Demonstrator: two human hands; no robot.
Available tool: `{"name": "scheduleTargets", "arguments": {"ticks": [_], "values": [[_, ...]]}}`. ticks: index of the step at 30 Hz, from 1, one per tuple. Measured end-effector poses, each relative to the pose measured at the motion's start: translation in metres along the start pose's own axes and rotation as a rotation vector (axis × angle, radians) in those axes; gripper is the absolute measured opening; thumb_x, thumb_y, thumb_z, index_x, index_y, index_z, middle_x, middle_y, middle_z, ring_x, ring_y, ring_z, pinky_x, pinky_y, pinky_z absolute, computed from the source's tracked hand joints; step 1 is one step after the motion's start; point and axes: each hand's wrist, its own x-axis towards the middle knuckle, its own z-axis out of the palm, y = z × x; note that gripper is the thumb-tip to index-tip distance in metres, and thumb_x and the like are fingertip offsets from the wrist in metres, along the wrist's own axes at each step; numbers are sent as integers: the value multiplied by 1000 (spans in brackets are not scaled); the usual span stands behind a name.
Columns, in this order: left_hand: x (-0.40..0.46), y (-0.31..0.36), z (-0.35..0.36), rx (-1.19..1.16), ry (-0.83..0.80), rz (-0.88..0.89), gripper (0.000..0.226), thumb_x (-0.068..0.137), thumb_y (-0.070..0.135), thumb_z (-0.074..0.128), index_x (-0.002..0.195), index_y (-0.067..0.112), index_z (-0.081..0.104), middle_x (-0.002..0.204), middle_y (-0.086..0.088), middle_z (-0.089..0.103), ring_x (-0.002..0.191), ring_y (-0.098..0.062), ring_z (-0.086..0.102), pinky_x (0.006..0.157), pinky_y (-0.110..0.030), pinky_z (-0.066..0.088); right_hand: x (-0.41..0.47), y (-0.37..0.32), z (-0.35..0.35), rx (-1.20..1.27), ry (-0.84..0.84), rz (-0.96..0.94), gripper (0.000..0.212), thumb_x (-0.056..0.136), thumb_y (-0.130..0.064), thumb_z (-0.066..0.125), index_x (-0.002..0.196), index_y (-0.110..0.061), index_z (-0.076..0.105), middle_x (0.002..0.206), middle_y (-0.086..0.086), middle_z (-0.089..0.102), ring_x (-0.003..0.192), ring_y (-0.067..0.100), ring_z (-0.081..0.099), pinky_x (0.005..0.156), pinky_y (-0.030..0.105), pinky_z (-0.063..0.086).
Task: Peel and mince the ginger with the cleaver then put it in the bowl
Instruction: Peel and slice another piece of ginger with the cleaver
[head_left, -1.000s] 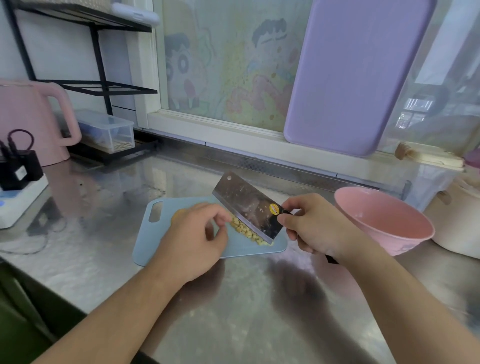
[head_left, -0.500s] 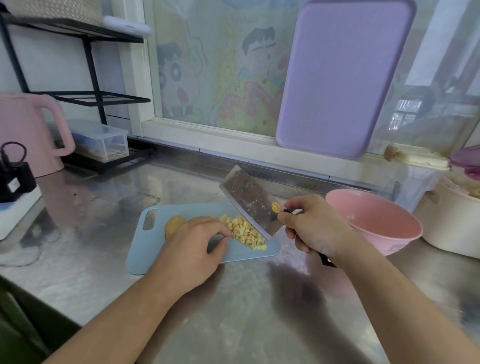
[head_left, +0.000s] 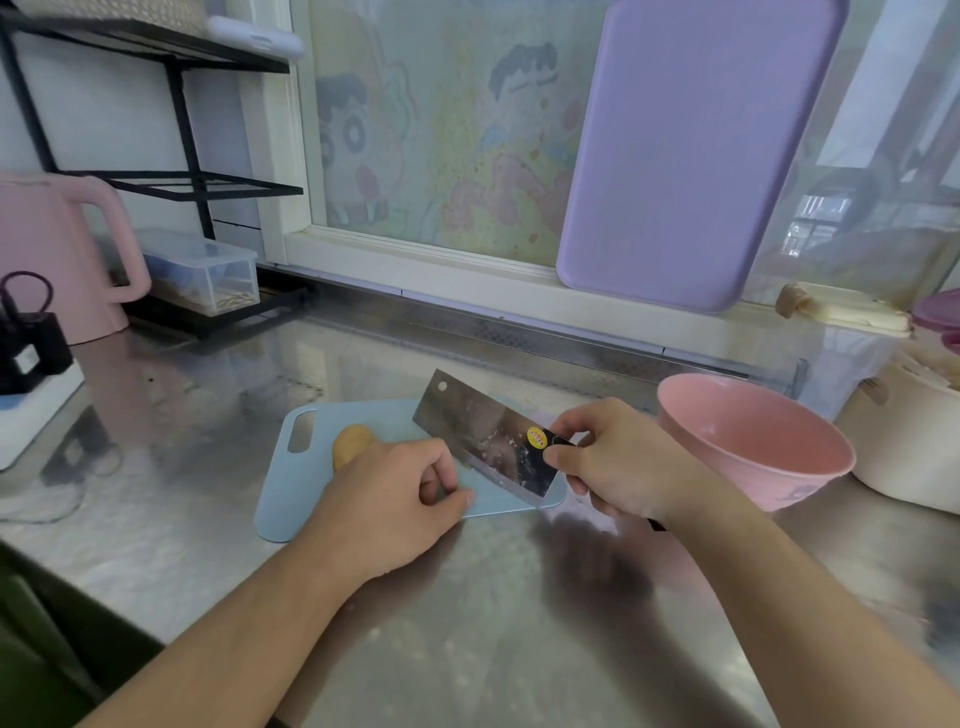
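Ginger (head_left: 351, 442): one unpeeled-looking chunk lies on the blue cutting board (head_left: 291, 499), at 9 o'clock from the cleaver (head_left: 488, 441), partly behind the left hand (head_left: 395, 499). Half a second ago a heap of minced ginger showed on the board between hand and blade; now that heap is out of sight, hidden behind the cleaver, which has swung down with its edge on the board's right end. Left hand has shifted right, fingers curled, fingertips touching the board just beside the blade; whether it pinches anything, cannot tell. Right hand (head_left: 618, 462) grips the cleaver's handle, thumb pressed near the yellow sticker.

Pink bowl (head_left: 769, 467) at 3 o'clock from the board, just beyond the right hand, its visible inside bare. Clear plastic box (head_left: 208, 270) at 10 o'clock under the black rack (head_left: 176, 176), contents unclear. White pot (head_left: 914, 441) at the far right edge.
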Motion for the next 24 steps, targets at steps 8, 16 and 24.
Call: {"name": "scheduleTargets", "arguments": {"ticks": [8, 16, 24], "values": [[-2, 6, -3, 51, -9, 8, 23, 93, 46, 71, 81, 30, 61, 72, 22, 63, 91, 4, 51, 59, -24, 45, 2, -4, 5, 35, 67, -22, 16, 97, -24, 64, 85, -17, 70, 61, 8, 58, 39, 23, 43, 46, 29, 37], [-5, 6, -4, 81, 9, 0, 16, 94, 36, 64, 79, 31, 62, 70, 17, 66, 90, 5, 51, 58, -22, 40, -6, -15, 21, -30, -41, -15, 21, 101, -17, 57, 86, -6, 67, 59, 16, 63, 38, 25, 59, 42, 27, 45], [5, -4, -12, -162, 398, -186, 14, 95, 26, 60, 82, 28, 63, 70, 11, 63, 68, -10, 59, 66, -37, 50, -11, -19, 19, 117, 23, 8, 22, 101, -18, 56, 91, 0, 63, 58, 8, 64, 41, 29, 58, 45, 31, 43]]}}
